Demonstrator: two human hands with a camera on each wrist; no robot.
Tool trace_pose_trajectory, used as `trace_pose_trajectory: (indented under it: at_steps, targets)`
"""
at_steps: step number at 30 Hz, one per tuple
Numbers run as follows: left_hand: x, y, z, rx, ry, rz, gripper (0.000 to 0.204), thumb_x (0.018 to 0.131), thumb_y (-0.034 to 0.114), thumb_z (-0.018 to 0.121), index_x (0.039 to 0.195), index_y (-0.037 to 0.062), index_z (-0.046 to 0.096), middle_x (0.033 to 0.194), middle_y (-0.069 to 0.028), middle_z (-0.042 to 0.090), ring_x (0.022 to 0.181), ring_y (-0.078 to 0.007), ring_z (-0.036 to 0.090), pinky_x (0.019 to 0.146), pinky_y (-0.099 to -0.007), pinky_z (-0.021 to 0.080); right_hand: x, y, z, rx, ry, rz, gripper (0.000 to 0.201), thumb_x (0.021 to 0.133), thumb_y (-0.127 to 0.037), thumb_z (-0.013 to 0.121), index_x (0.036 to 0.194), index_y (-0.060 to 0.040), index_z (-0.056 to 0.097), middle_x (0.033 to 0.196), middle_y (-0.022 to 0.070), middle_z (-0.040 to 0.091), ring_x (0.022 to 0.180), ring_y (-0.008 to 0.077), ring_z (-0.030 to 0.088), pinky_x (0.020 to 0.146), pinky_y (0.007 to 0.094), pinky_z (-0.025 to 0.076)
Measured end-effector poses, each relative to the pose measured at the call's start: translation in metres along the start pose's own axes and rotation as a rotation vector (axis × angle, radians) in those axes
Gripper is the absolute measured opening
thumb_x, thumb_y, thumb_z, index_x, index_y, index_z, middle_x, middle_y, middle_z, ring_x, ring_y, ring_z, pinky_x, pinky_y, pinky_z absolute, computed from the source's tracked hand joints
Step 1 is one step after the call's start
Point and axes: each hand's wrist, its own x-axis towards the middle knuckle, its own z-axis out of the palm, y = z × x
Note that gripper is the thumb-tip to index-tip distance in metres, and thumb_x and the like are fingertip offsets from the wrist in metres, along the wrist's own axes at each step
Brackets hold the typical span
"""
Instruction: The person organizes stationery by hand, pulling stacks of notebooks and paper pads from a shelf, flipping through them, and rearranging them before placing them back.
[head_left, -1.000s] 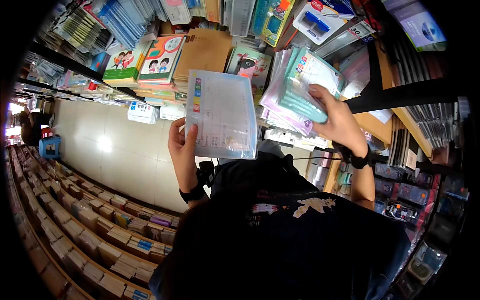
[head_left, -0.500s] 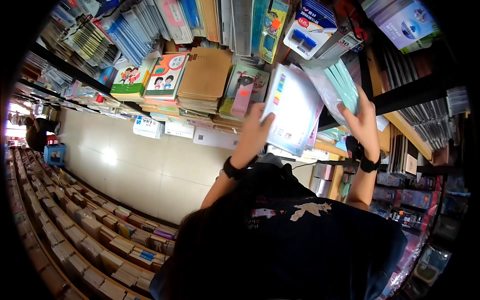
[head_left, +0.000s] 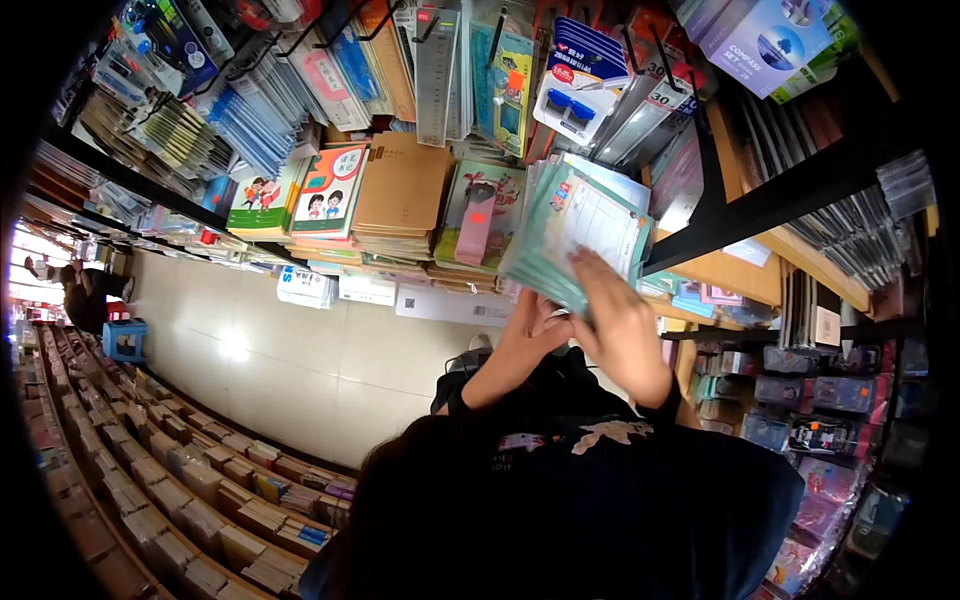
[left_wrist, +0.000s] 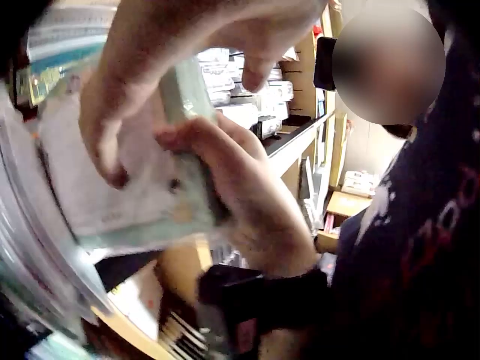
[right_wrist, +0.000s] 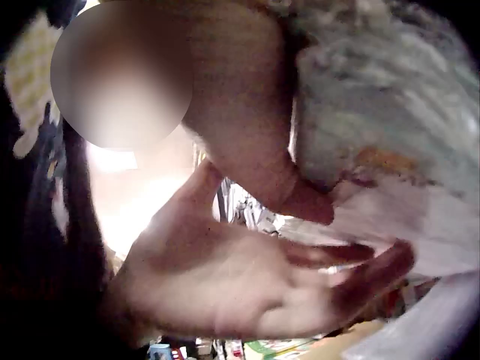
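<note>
In the head view, a green-edged stationery pack (head_left: pixel 585 215) in clear plastic lies tilted in front of the shelf, its white ruled face up. My right hand (head_left: pixel 625 330) lays its fingers on that face and keeps its thumb by the lower edge. Below the lower left corner, my left hand (head_left: pixel 520 345) holds the pack, part of its fingers hidden. The left wrist view shows the right hand (left_wrist: pixel 259 199) at the edge of the pack (left_wrist: pixel 142 202), with my left hand (left_wrist: pixel 165 60) large above. A blue-white pack (head_left: pixel 612 180) shows behind the green one.
Illustrated notebooks (head_left: pixel 330 190), brown notebooks (head_left: pixel 400 185) and a pink item (head_left: pixel 476 222) lie along the shelf. Rulers (head_left: pixel 437 80) and a carded blue item (head_left: pixel 572 105) hang above. A black shelf bar (head_left: pixel 790 200) runs at right. Book racks (head_left: pixel 180 450) stand behind at left.
The left hand has let go of the blue-white pack, which now lies behind. The right hand has brought the green pack left and down, and both hands meet at it. The view has shifted slightly.
</note>
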Motion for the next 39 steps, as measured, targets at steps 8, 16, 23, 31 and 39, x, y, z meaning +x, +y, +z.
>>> trace_pose_trajectory:
  at_steps: [8,16,23,31,39]
  targets:
    - [0.004,-0.003,-0.01,-0.086,0.469,-0.116,0.045,0.074,0.011,0.055,0.11,-0.0021,0.033,0.103,-0.0106,0.046,0.094,-0.0162,0.045,0.08,-0.0261,0.037,-0.006,-0.01,0.026,-0.003,-0.069,-0.043,0.06,0.06,-0.01,0.061,0.113,0.0024,0.036,0.12,0.0192,0.031,0.109,0.035,0.033,0.089,0.0382,0.029]
    - [-0.003,0.015,-0.021,0.447,0.393,0.173,0.037,0.07,0.009,0.057,0.101,-0.0033,0.043,0.09,-0.0122,0.054,0.081,-0.0163,0.052,0.07,-0.0263,0.041,0.021,0.053,0.009,0.53,0.261,0.214,0.049,0.072,-0.017,0.057,0.112,-0.0001,0.034,0.112,0.0148,0.038,0.104,0.0238,0.037,0.088,0.0327,0.028]
    - [-0.008,0.044,-0.025,1.085,-0.103,0.464,0.049,0.059,0.017,0.066,0.099,-0.0023,0.046,0.081,-0.016,0.055,0.071,-0.0282,0.056,0.062,-0.0289,0.044,0.033,0.099,0.024,1.073,0.234,0.076,0.06,0.076,-0.034,0.052,0.118,0.0016,0.027,0.113,0.0085,0.037,0.106,0.0161,0.035,0.089,0.0266,0.026]
    - [0.008,0.039,-0.028,1.038,-0.083,0.54,0.045,0.057,0.015,0.066,0.094,0.0013,0.045,0.089,-0.0164,0.053,0.079,-0.0288,0.053,0.069,-0.0325,0.042,0.035,0.1,0.027,0.966,0.535,0.173,0.1,0.052,-0.071,0.049,0.118,0.0015,0.028,0.098,0.0077,0.046,0.091,0.0157,0.046,0.08,0.0274,0.036]
    - [0.029,-0.018,-0.038,0.513,0.271,0.671,0.048,0.056,0.006,0.065,0.097,0.0013,0.041,0.099,-0.0141,0.051,0.09,-0.0216,0.05,0.079,-0.0298,0.037,0.035,0.119,0.047,1.043,0.562,0.177,0.072,0.069,-0.049,0.054,0.114,0.001,0.027,0.104,0.0081,0.04,0.099,0.0155,0.038,0.086,0.0255,0.026]
